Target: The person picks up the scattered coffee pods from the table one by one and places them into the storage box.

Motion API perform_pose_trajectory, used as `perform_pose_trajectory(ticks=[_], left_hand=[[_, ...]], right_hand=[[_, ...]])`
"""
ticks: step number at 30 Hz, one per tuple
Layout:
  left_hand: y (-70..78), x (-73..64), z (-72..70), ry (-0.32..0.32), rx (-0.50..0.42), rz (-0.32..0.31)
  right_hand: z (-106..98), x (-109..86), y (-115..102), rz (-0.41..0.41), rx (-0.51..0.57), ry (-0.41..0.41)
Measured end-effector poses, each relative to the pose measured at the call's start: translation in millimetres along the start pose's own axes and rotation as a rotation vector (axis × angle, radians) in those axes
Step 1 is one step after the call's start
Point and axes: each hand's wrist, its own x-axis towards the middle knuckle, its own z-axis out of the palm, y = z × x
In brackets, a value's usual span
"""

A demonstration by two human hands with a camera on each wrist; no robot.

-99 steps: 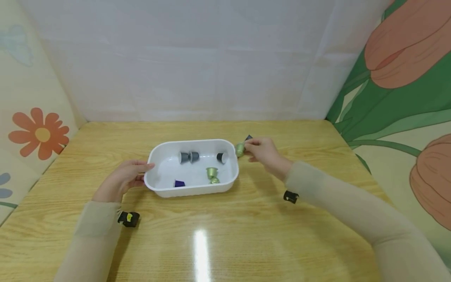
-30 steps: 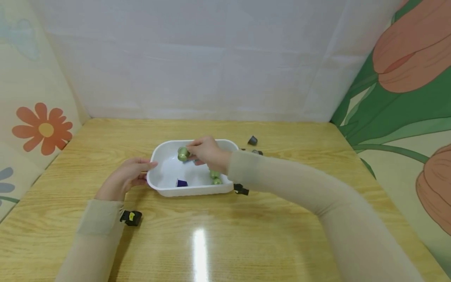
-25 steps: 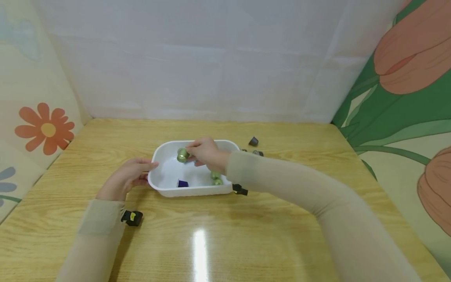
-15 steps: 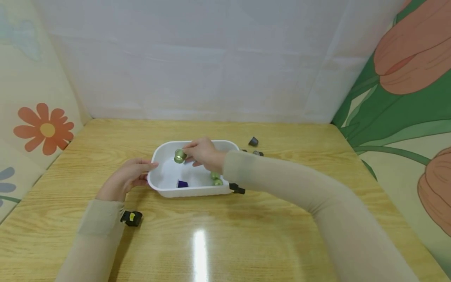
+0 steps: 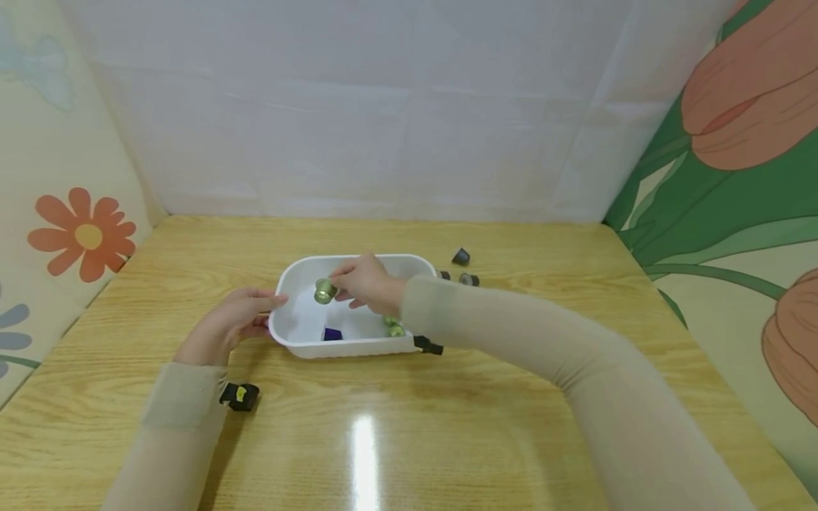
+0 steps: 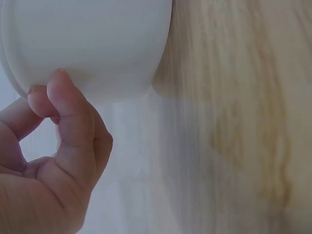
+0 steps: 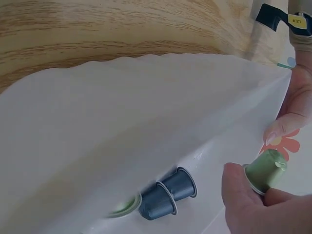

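My right hand pinches a green coffee capsule between thumb and fingers, above the left half of a white tub. The capsule shows up close in the right wrist view. My left hand holds the tub's left end, thumb over the rim and fingers against the outside wall. Inside the tub, a purple capsule lies by the near wall, and green capsules sit near the right end, partly hidden by my right forearm. Two dark capsules lie inside the tub in the right wrist view.
Right of the tub, a dark capsule lies on the wooden table. Nearer stands another capsule, and a third shows partly beside the tub's rim. A white backdrop rises behind the table.
My right hand has come from the tub's right side to over its left half with the green capsule. Lately it has shifted slightly left and nearer. My left hand stays on the rim.
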Motion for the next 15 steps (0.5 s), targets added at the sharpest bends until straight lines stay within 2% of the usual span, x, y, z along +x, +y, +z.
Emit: perform_pose_trajectory(ticks=[7,15], left_hand=[[-0.4,-1.1,1.3,-0.012,-0.01,0.014],[0.6,-1.8,0.3,0.004,-0.007,-0.012]], right_hand=[[-5.6,2.1,5.0,0.005,0.003,-0.013],[-29.2,0.6,7.0,0.018,0.055,-0.019]])
